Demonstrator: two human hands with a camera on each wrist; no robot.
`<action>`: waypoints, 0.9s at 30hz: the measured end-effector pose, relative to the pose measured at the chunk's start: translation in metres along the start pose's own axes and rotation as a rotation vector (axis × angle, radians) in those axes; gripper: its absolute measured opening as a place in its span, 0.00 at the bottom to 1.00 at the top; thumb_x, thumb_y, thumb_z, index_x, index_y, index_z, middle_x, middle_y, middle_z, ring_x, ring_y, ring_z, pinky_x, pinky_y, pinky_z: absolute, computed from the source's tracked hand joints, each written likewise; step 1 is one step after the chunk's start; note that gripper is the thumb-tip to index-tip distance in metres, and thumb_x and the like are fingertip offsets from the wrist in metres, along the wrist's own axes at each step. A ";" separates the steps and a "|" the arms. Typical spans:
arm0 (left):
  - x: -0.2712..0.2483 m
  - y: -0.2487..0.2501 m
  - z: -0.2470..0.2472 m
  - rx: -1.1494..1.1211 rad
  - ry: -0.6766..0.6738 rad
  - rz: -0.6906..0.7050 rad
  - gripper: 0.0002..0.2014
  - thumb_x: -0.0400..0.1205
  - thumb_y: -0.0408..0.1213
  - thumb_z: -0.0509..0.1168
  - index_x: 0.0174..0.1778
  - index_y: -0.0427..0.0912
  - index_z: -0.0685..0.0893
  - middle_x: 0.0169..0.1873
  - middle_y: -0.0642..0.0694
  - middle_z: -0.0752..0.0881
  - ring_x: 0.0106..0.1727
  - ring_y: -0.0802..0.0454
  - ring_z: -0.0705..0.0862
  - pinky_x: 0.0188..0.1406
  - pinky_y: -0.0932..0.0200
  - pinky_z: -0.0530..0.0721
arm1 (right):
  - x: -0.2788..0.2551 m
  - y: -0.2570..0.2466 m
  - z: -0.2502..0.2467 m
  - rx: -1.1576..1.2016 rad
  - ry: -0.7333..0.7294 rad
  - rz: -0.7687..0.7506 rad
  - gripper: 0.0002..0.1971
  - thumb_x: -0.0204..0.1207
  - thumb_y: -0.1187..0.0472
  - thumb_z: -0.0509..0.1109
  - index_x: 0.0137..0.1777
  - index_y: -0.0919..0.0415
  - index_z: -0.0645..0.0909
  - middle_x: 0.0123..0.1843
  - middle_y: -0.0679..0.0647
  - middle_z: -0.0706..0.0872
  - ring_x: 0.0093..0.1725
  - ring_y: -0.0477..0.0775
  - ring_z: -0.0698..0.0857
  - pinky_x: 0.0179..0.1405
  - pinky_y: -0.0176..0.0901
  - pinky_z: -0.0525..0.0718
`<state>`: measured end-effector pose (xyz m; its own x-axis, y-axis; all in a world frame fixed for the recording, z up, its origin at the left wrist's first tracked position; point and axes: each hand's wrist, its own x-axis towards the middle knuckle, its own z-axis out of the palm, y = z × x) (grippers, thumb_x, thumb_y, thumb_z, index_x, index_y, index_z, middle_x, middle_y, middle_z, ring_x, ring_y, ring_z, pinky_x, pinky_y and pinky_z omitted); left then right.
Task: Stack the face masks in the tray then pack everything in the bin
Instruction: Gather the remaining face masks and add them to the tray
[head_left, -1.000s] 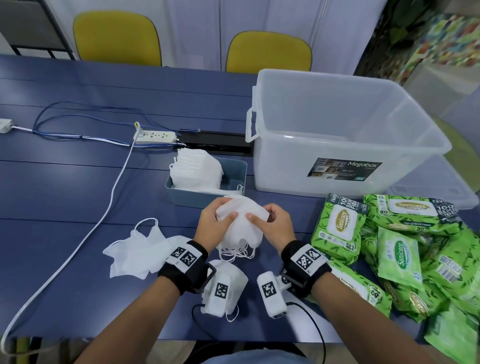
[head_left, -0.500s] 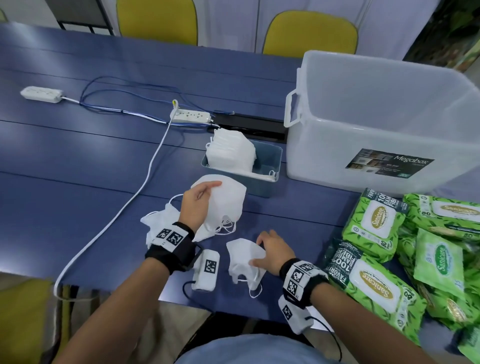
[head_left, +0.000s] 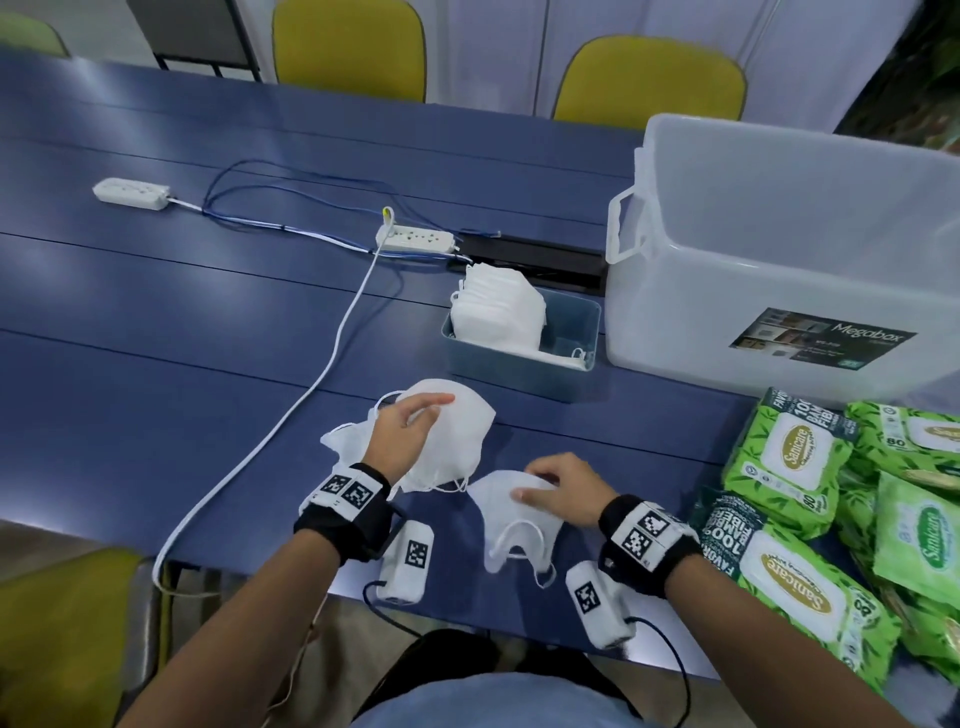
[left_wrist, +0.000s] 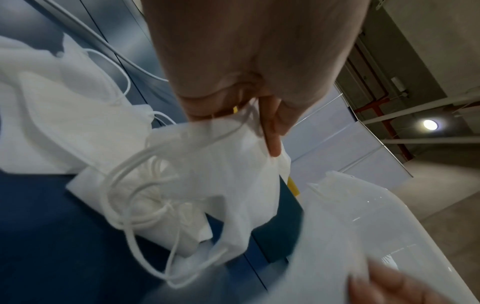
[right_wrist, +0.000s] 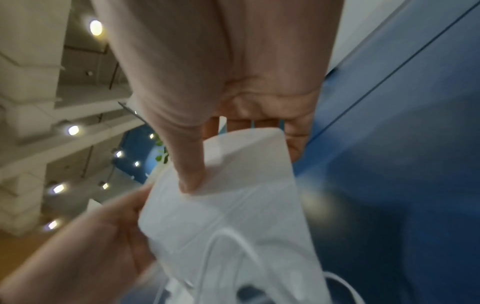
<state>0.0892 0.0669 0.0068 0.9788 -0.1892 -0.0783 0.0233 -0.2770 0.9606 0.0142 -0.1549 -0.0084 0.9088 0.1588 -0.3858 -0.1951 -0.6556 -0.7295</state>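
Observation:
My left hand (head_left: 410, 431) holds a small stack of white face masks (head_left: 457, 441) just above the blue table, thumb and fingers pinching its upper edge (left_wrist: 233, 164). My right hand (head_left: 558, 488) pinches another white mask (head_left: 511, 525) near the table's front edge, thumb on top and fingers beneath (right_wrist: 241, 174). More loose masks (head_left: 343, 441) lie left of my left hand. The grey-blue tray (head_left: 566, 332) behind them carries a stack of masks (head_left: 496, 306) leaning at its left end. The clear bin (head_left: 779, 260) stands to the right of the tray.
Several green wet-wipe packs (head_left: 841, 493) are heaped at the right. Two power strips (head_left: 415, 240) with white and blue cables (head_left: 311, 384) cross the table's left half. A black bar (head_left: 530, 260) lies behind the tray. Yellow chairs (head_left: 348, 47) stand beyond the table.
Both hands held one mask stack together a second ago. The left hand kept it and moved left; the right hand let go, dropped to the front mask and now pinches it.

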 end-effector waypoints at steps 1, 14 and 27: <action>-0.002 0.001 0.001 -0.020 -0.016 -0.002 0.12 0.85 0.27 0.59 0.54 0.36 0.87 0.53 0.47 0.86 0.57 0.61 0.81 0.55 0.81 0.70 | 0.001 -0.008 -0.004 0.073 -0.003 -0.050 0.10 0.75 0.57 0.75 0.34 0.50 0.80 0.33 0.42 0.81 0.32 0.37 0.77 0.37 0.31 0.73; -0.017 -0.009 0.005 -0.088 -0.112 -0.041 0.19 0.72 0.32 0.75 0.57 0.49 0.80 0.51 0.55 0.84 0.52 0.58 0.84 0.52 0.67 0.81 | 0.048 -0.066 0.005 0.145 0.212 -0.070 0.13 0.69 0.58 0.79 0.31 0.51 0.77 0.24 0.41 0.80 0.26 0.38 0.76 0.31 0.33 0.74; -0.016 -0.019 -0.086 0.008 0.468 -0.015 0.11 0.79 0.22 0.64 0.46 0.42 0.86 0.48 0.48 0.86 0.55 0.50 0.82 0.53 0.79 0.75 | 0.087 -0.080 0.068 -0.301 0.123 0.227 0.48 0.63 0.31 0.73 0.78 0.52 0.60 0.75 0.57 0.64 0.75 0.62 0.64 0.68 0.61 0.72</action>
<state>0.0909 0.1557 0.0125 0.9648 0.2601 0.0385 0.0382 -0.2836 0.9582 0.0835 -0.0386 -0.0223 0.8959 -0.0929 -0.4345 -0.2963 -0.8537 -0.4283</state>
